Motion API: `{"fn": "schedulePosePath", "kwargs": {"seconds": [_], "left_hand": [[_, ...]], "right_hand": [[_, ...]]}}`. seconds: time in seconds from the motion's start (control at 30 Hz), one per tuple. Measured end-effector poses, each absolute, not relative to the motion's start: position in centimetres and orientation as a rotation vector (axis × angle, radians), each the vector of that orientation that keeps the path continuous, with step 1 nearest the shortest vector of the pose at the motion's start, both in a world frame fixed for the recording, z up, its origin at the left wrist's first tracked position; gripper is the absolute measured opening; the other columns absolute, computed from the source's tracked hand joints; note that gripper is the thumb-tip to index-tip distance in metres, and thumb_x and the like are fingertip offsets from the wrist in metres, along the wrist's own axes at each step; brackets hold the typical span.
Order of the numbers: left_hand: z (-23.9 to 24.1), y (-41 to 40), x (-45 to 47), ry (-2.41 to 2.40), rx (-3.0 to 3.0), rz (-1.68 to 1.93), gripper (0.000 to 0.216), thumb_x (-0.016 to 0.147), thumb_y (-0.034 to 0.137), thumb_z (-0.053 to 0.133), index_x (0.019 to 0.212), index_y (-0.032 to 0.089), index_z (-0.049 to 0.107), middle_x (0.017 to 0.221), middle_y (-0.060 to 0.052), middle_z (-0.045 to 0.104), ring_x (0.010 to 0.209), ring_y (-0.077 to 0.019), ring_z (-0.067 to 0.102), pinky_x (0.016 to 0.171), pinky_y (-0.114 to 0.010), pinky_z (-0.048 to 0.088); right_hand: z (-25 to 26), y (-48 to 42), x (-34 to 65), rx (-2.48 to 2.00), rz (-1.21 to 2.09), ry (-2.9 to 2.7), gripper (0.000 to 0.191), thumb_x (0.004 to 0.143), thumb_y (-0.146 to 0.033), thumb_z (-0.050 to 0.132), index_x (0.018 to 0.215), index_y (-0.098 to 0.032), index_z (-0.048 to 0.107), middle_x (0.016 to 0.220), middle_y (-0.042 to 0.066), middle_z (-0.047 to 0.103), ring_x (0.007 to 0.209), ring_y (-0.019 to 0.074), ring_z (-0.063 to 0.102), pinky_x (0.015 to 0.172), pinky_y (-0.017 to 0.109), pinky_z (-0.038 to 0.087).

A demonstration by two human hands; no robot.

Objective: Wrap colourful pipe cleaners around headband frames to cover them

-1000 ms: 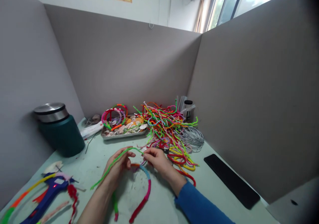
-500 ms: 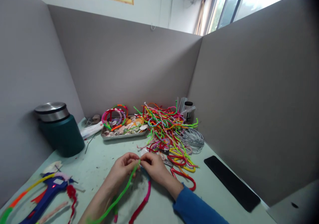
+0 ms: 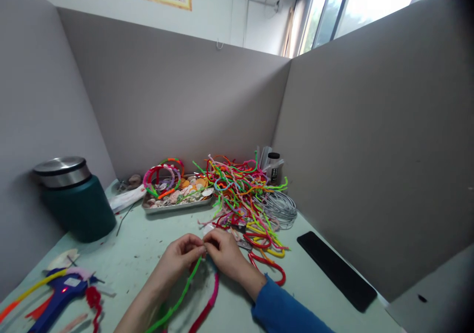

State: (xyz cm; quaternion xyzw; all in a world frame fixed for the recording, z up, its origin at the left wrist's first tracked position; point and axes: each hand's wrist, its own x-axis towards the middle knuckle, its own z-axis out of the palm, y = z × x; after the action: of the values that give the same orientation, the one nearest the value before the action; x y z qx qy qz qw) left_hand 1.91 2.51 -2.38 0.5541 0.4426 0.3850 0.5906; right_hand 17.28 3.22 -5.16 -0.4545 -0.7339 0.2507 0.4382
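The pale green desk fills the lower half of the view, walled in by grey partitions from nine round to three o'clock. At nine o'clock stands a dark green canister with a steel lid. Just past centre, toward twelve o'clock, lies a big tangle of coloured pipe cleaners, with a coil of grey wire touching it at its three o'clock side and a metal tray of small bits and looped hoops at its nine o'clock side. A flat black slab lies at four o'clock. At eight o'clock, near the frame's edge, rests a blue glue gun with a red light.

Near six o'clock the two hands meet, fingertips touching. The left hand is closed in a pinch on the top end of a green pipe cleaner, which trails down toward seven o'clock. The right hand, blue-sleeved, pinches the same spot against a curved headband wrapped in pink and red, lying on the desk under both hands.
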Motion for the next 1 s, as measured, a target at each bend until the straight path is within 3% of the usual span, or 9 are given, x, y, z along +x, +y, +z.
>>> {"fn": "schedulePosePath", "kwargs": {"seconds": [0.2, 0.33, 0.57, 0.7, 0.77, 0.87, 1.0], "left_hand": [[-2.1, 2.5, 1.9, 1.058, 1.215, 0.923, 0.037, 0.061, 0.04, 0.072, 0.082, 0.016, 0.053, 0.057, 0.003, 0.059, 0.042, -0.0051, 0.04, 0.04, -0.016, 0.025], [-2.4, 2.5, 2.0, 1.044, 1.214, 0.895, 0.045, 0.061, 0.042, 0.072, 0.091, 0.017, 0.05, 0.057, 0.004, 0.059, 0.04, -0.005, 0.038, 0.037, -0.016, 0.024], [-2.5, 2.4, 2.2, 1.01, 1.202, 0.888, 0.041, 0.061, 0.041, 0.073, 0.085, 0.015, 0.053, 0.056, 0.003, 0.059, 0.038, -0.0043, 0.038, 0.036, -0.015, 0.026], [-2.6, 2.7, 1.6, 0.972, 1.089, 1.033, 0.041, 0.064, 0.035, 0.074, 0.093, 0.015, 0.053, 0.057, 0.004, 0.06, 0.041, -0.0041, 0.043, 0.038, -0.013, 0.028], [-2.6, 3.0, 1.3, 0.946, 1.003, 1.12, 0.044, 0.063, 0.031, 0.075, 0.098, 0.016, 0.054, 0.063, 0.002, 0.063, 0.045, -0.0045, 0.048, 0.039, -0.013, 0.03], [-2.6, 3.3, 0.9, 0.91, 0.873, 1.223, 0.05, 0.059, 0.025, 0.078, 0.102, 0.016, 0.054, 0.069, 0.0, 0.065, 0.047, -0.0053, 0.052, 0.04, -0.013, 0.034], [-2.4, 3.4, 0.5, 0.911, 0.784, 1.275, 0.051, 0.055, 0.02, 0.079, 0.1, 0.014, 0.056, 0.067, -0.001, 0.065, 0.045, -0.006, 0.053, 0.039, -0.013, 0.036]], "right_hand": [[-5.6, 4.0, 17.1, -1.102, 0.921, -1.619, 0.011, 0.071, -0.011, 0.055, 0.074, -0.016, 0.064, 0.069, -0.001, 0.062, 0.065, 0.0123, 0.055, 0.059, 0.021, 0.039], [-5.4, 4.2, 17.2, -1.084, 1.224, -1.318, 0.002, 0.066, -0.014, 0.058, 0.067, -0.015, 0.059, 0.052, -0.005, 0.051, 0.046, 0.0086, 0.044, 0.045, 0.02, 0.034], [-4.7, 3.5, 17.0, -0.939, 1.562, -1.125, 0.016, 0.065, -0.024, 0.064, 0.075, -0.014, 0.057, 0.057, -0.004, 0.053, 0.046, 0.0085, 0.047, 0.041, 0.018, 0.036], [-3.8, 5.0, 18.4, -1.075, 1.29, -1.285, 0.019, 0.074, -0.032, 0.057, 0.082, -0.015, 0.059, 0.067, 0.0, 0.059, 0.048, 0.0097, 0.048, 0.045, 0.021, 0.038], [-2.8, 6.8, 20.2, -1.274, 0.893, -1.41, 0.02, 0.08, -0.032, 0.05, 0.084, -0.015, 0.061, 0.072, 0.002, 0.063, 0.06, 0.0131, 0.055, 0.055, 0.023, 0.042], [-1.0, 10.2, 23.2, -1.749, 0.281, -1.65, 0.027, 0.088, -0.026, 0.039, 0.096, -0.02, 0.064, 0.096, 0.005, 0.067, 0.088, 0.0167, 0.059, 0.074, 0.025, 0.04], [-0.1, 13.5, 24.7, -1.908, 0.287, -1.779, 0.021, 0.08, -0.022, 0.05, 0.084, -0.02, 0.071, 0.088, 0.007, 0.07, 0.081, 0.0206, 0.061, 0.066, 0.025, 0.038]]}}
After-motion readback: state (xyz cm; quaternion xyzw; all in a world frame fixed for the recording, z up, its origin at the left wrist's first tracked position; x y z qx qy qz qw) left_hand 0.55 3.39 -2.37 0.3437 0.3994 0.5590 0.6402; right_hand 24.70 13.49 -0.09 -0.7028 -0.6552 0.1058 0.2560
